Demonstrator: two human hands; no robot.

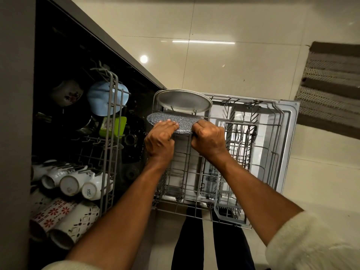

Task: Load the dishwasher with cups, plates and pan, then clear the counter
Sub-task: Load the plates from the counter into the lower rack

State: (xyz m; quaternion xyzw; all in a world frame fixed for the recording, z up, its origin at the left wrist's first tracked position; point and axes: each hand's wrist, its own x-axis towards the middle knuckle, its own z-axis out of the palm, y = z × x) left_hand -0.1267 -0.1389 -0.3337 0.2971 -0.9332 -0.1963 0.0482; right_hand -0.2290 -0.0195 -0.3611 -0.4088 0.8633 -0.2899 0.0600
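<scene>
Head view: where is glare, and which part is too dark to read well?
Head view: glare sits on the floor tiles as a bright strip and a round spot; the upper rack lies in deep shadow, so its cups show dimly; the wide lens bends straight edges.

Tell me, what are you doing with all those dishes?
A person is loading the dishwasher. Both hands, left hand and right hand, hold a speckled grey plate on edge over the pulled-out grey wire lower rack, just in front of a plain round metal plate already standing there. Patterned white cups fill the upper rack.
</scene>
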